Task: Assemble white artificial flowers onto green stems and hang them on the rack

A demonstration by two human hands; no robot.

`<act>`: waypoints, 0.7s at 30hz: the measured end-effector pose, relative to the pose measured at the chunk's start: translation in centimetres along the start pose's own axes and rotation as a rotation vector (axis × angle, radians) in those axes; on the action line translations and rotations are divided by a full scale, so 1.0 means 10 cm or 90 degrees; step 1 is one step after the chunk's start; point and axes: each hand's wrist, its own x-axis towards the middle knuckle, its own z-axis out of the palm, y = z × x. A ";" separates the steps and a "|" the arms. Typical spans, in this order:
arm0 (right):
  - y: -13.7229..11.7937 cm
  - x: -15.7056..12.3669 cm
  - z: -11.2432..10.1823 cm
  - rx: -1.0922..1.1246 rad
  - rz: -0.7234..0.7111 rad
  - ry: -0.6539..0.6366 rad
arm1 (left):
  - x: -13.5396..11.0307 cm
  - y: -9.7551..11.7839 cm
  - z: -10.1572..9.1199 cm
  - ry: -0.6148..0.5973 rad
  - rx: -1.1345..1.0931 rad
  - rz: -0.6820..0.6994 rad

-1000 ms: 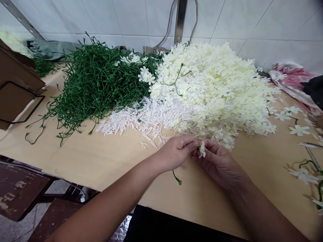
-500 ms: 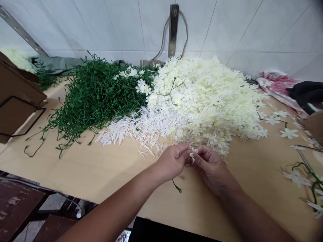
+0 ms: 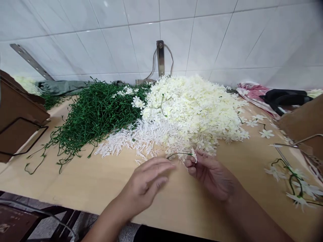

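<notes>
My right hand (image 3: 210, 173) pinches a small white flower on a thin green stem (image 3: 179, 154) that sticks out to the left. My left hand (image 3: 146, 183) hovers just left of it with fingers stretched out and slightly blurred, holding nothing. Both hands are over the wooden table (image 3: 106, 181), at the near edge of a big heap of cream-white artificial flowers (image 3: 194, 107). A spread of small white plastic pieces (image 3: 131, 141) lies left of the heap, and a pile of green wire stems (image 3: 93, 114) lies further left.
A brown cardboard box (image 3: 17, 124) stands at the left table edge, another (image 3: 302, 124) at the right. Assembled flower stems (image 3: 292, 178) lie at the right. Pink cloth (image 3: 252, 94) and a black object (image 3: 285, 97) sit by the tiled wall.
My left hand has let go of the flower stem and pulled back with fingers open. The right hand keeps the stem, which now points left. The view has tilted upward.
</notes>
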 end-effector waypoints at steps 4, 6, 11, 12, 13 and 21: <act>0.06 -0.09 0.03 -0.018 0.057 -0.092 | 0.03 -0.07 0.01 0.283 -0.214 -0.118; 0.08 -0.13 0.03 -0.053 0.074 -0.129 | 0.07 -0.06 -0.02 0.340 -0.373 -0.157; 0.14 -0.19 0.03 -0.082 0.078 -0.190 | 0.10 -0.05 -0.03 0.364 -0.664 -0.241; 0.15 -0.20 0.03 -0.094 0.081 -0.195 | 0.09 -0.05 -0.02 0.376 -0.686 -0.246; 0.15 -0.21 0.04 -0.120 0.089 -0.201 | 0.08 -0.06 -0.01 0.383 -0.694 -0.244; -0.13 0.10 0.30 -1.200 -0.440 -0.071 | 0.11 -0.10 -0.03 0.279 -0.574 -0.272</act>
